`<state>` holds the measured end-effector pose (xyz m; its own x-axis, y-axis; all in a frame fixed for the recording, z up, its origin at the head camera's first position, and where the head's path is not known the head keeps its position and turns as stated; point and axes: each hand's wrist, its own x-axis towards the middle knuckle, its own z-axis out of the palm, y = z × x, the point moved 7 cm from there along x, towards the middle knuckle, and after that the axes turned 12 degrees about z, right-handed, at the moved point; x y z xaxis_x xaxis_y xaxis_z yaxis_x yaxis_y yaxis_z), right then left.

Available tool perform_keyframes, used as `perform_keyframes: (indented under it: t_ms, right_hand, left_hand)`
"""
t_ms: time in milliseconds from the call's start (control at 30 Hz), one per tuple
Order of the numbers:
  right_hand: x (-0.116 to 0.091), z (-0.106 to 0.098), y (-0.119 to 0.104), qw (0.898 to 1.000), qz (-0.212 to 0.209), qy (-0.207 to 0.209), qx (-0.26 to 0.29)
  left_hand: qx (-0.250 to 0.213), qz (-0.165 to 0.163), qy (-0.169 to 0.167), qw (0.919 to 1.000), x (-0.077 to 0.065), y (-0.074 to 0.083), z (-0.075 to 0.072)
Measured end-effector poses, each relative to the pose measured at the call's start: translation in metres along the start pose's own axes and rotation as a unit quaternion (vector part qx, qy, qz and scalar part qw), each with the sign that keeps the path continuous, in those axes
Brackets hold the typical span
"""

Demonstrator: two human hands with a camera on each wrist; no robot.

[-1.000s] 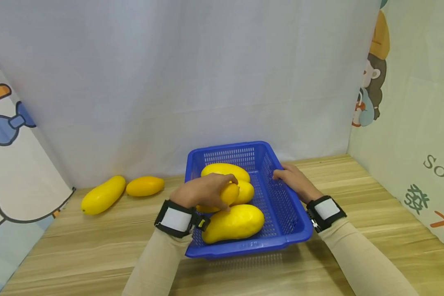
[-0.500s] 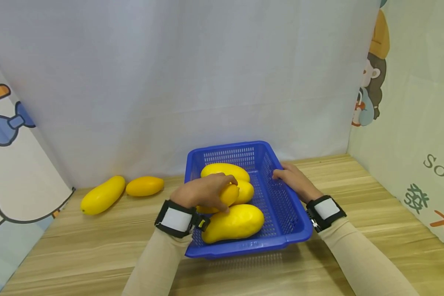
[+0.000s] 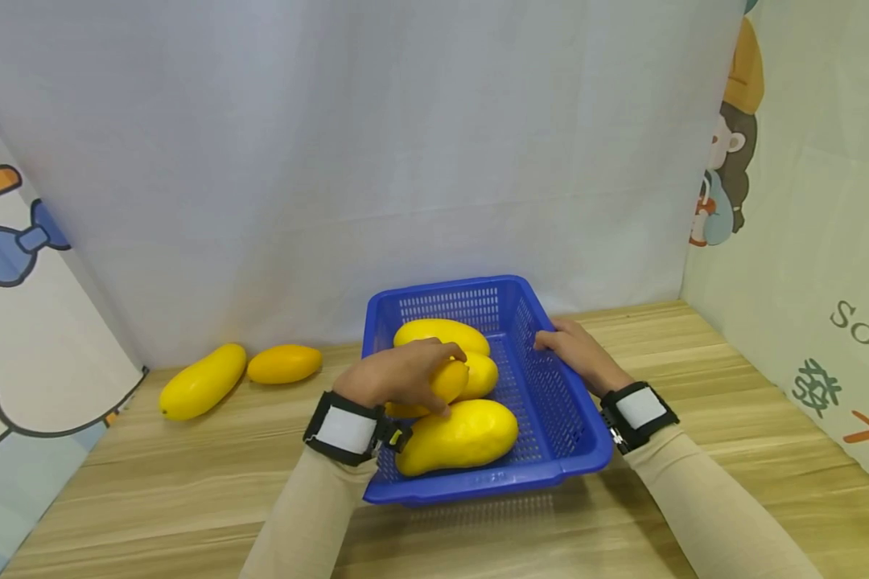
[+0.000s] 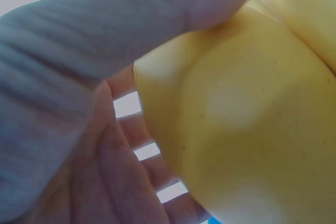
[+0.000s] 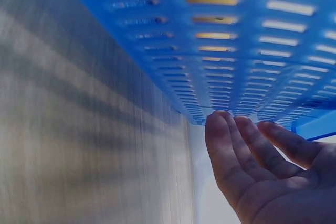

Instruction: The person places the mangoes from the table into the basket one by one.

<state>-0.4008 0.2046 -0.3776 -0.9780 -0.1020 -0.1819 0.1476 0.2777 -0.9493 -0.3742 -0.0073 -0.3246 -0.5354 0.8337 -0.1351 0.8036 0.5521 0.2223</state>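
In the head view my left hand (image 3: 401, 374) reaches into a blue plastic basket (image 3: 463, 484) and grips an orange-yellow mango (image 3: 449, 380). The left wrist view shows the thumb over this mango (image 4: 241, 119) and the fingers curling round its far side. Much of it is hidden under the hand. My right hand (image 3: 579, 350) holds the basket's right rim, thumb over the top. From the right wrist, the fingers (image 5: 220, 153) lie against the slotted outer wall. Around the held mango lie a large bumpy yellow fruit (image 3: 458, 438) in front and two yellow fruits (image 3: 442, 331) behind.
A long yellow fruit (image 3: 203, 382) and a smaller orange-yellow one (image 3: 284, 364) lie on the wooden table (image 3: 188, 490), left of the basket. A white cloth (image 3: 319, 161) hangs behind, and printed panels (image 3: 804, 265) close off the sides.
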Motion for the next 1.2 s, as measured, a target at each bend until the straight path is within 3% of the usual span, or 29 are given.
perform_keyframes:
  t_ms: [367, 567, 767, 933, 1100, 1200]
  right_hand:
    - [0.0, 0.0, 0.0, 1.0, 0.001, -0.003, -0.002]
    - [0.0, 0.0, 0.0, 1.0, -0.003, -0.001, -0.008]
    - [0.0, 0.0, 0.0, 1.0, 0.0, -0.001, -0.011]
    - [0.0, 0.001, -0.001, 1.0, 0.0, -0.002, -0.014]
    - [-0.001, 0.001, 0.0, 1.0, 0.004, -0.002, -0.013]
    - [-0.001, 0.001, -0.001, 1.0, 0.005, -0.003, -0.01]
  left_hand:
    - [-0.01, -0.001, 0.016, 0.9998, 0.0, 0.0, -0.002]
    - [-0.01, 0.031, 0.097, 0.9948, 0.001, 0.007, -0.019]
    - [0.026, 0.071, 0.188, 0.9792, -0.004, 0.019, -0.037]
    - [0.06, 0.108, 0.264, 0.9565, -0.012, 0.029, -0.052]
    - [0.076, 0.172, 0.351, 0.9171, -0.024, 0.043, -0.068]
    - [0.079, 0.202, 0.388, 0.8959, -0.033, 0.051, -0.075]
